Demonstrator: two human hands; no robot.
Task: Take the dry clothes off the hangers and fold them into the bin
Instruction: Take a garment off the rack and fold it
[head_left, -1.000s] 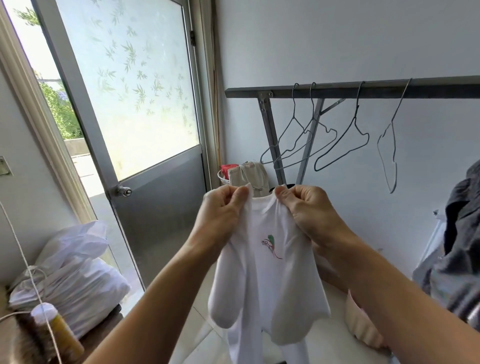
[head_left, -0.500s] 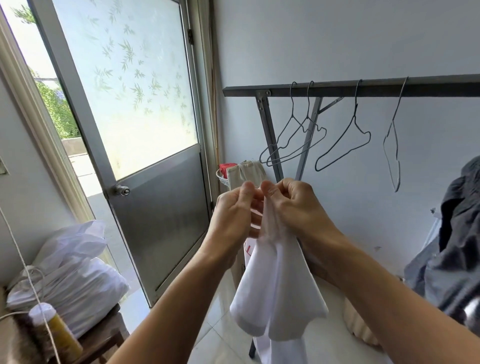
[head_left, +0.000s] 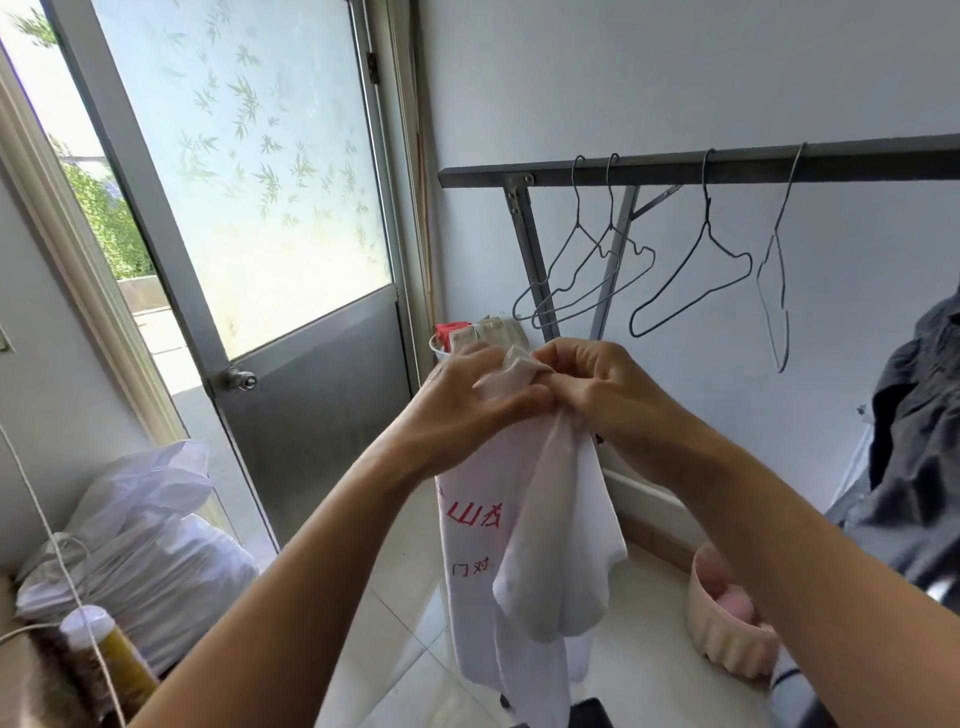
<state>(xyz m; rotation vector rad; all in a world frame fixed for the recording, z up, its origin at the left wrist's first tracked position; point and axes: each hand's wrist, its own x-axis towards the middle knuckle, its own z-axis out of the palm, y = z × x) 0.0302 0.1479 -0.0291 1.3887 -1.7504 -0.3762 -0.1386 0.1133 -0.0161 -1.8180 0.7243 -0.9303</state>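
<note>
Both hands meet at picture centre: the left hand (head_left: 467, 405) and the right hand (head_left: 597, 389) have their fingers closed on the gathered top edge of a white shirt (head_left: 530, 545), which hangs folded lengthwise toward six o'clock, red lettering showing. Below lies pale tiled floor (head_left: 649, 670), with a pink ribbed bin (head_left: 722, 639) at four o'clock. At one o'clock, bare wire hangers (head_left: 691, 280) hang from a metal rail (head_left: 675, 169). A frosted-glass door (head_left: 249, 208) stands at ten o'clock.
</note>
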